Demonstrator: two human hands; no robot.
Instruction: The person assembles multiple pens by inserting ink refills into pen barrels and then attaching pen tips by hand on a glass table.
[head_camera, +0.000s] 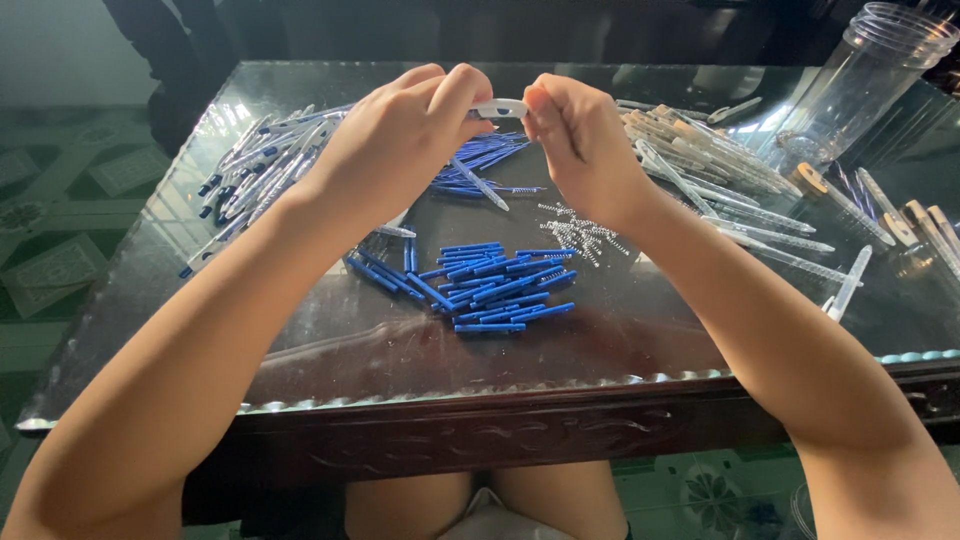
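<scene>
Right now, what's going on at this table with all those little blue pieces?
A person is holding a small white pen part between both hands, the left hand and right hand, raised above a glass-topped table. Below lie a pile of short blue plastic pieces, a cluster of small metal springs, finished-looking pens at the left, clear pen barrels at the right, and clear plastic jars at the far right.

Both forearms are bare, with no sleeves reaching them. The hands wear no gloves. Neither wrist carries a watch.
</scene>
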